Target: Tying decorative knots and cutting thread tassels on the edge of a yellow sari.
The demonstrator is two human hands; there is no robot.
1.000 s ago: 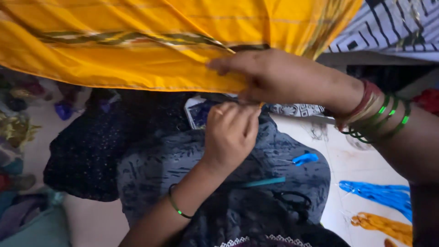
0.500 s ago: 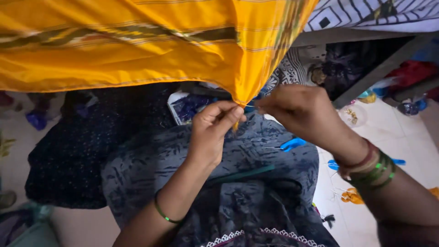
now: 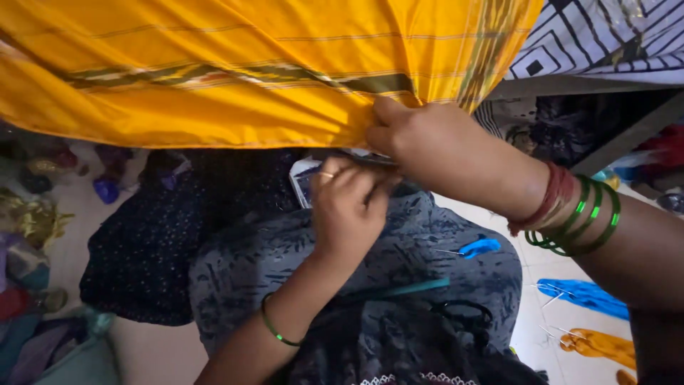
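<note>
The yellow cloth (image 3: pixel 214 78) hangs across the top of the view, glossy, with a woven band of green, brown and white stripes running along it. The right hand (image 3: pixel 434 146) pinches its lower hem, fingers closed on the fold. Just below the hem, the left hand (image 3: pixel 349 210) is curled shut, fingertips touching the cloth's edge; what it grips is too small to tell. Half a second ago both hands met at the cloth's hanging corner; now they work higher, along the hem.
</note>
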